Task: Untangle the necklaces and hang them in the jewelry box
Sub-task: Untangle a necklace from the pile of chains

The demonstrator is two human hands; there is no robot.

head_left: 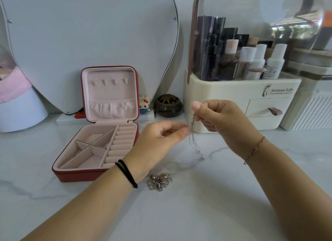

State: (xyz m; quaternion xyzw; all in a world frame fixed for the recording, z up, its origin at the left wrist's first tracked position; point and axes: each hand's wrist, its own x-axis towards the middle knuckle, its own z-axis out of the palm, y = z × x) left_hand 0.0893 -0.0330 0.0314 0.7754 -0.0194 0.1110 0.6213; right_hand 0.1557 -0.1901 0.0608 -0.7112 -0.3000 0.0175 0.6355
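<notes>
Silver chain point(193, 140) dangled, pinched by right hand point(221, 122) and left hand point(161, 138); untangling seemed underway, hooks point(105, 82) likely needing a freed loop.

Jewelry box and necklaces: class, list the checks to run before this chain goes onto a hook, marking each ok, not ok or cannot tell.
1. Jewelry box lid open: ok.
2. Hooks free: ok, all four bare.
3. Chain held: ok, right hand pinches its top.
4. Chain untangled: cannot tell, blurred.
5. Left hand gripping the chain: cannot tell, fingertips right beside it.
6. Pile of necklaces sorted: not ok, one heap.
</notes>
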